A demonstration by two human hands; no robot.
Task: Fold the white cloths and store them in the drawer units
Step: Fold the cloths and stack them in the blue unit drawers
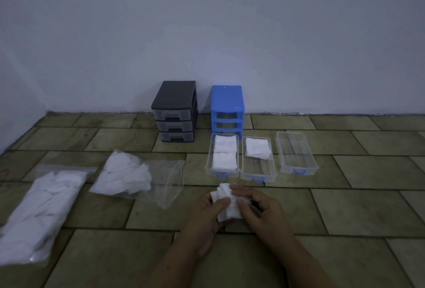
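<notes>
pinching white cloth [226,205], both hands (curled)

The scene is dim, with a cool bluish cast. The wall [207,23] looks blotchy with noise. No hard shadows or glare show. Floor [345,207] lines bow toward the edges, and the near-left bag [39,214] is smeared soft.
</notes>
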